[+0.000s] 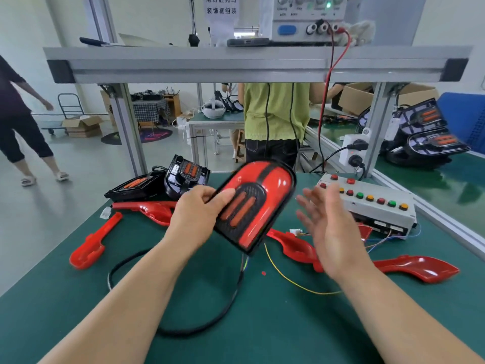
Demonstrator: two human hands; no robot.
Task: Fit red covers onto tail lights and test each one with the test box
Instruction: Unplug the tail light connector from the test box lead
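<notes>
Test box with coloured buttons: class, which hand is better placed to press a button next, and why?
Right. The right hand is open, empty and hovers just in front of the white test box with coloured buttons, while the left hand grips the red-covered tail light.

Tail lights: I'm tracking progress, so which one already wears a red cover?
The tail light held up in the left hand; the two bare tail lights on the table show only black housings.
</notes>
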